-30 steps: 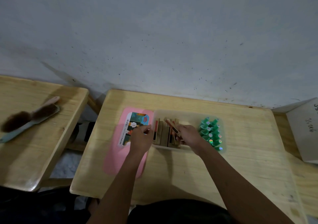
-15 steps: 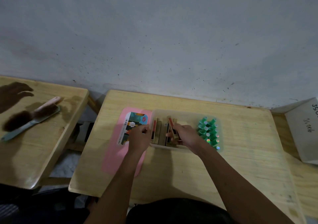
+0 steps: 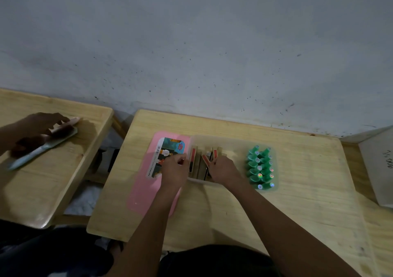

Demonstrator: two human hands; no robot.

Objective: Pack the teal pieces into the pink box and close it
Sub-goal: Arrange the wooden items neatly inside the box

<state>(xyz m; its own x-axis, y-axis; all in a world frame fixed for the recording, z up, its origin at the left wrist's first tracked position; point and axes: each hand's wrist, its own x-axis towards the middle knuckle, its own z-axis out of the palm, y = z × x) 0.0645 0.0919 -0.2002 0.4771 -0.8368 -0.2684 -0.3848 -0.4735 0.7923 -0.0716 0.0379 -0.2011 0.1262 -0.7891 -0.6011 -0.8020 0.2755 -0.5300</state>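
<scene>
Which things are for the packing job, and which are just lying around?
For the job: teal pieces, clear box, pink lid, wooden blocks.
Just lying about: brush on the other table, white box at the right.

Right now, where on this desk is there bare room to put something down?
Bare wood lies right of the clear box, out to the desk edge, and in a strip between box and wall. Crowded: inside the box, where left hand and right hand meet wooden pieces beside teal pieces; the pink lid covers the left.
</scene>
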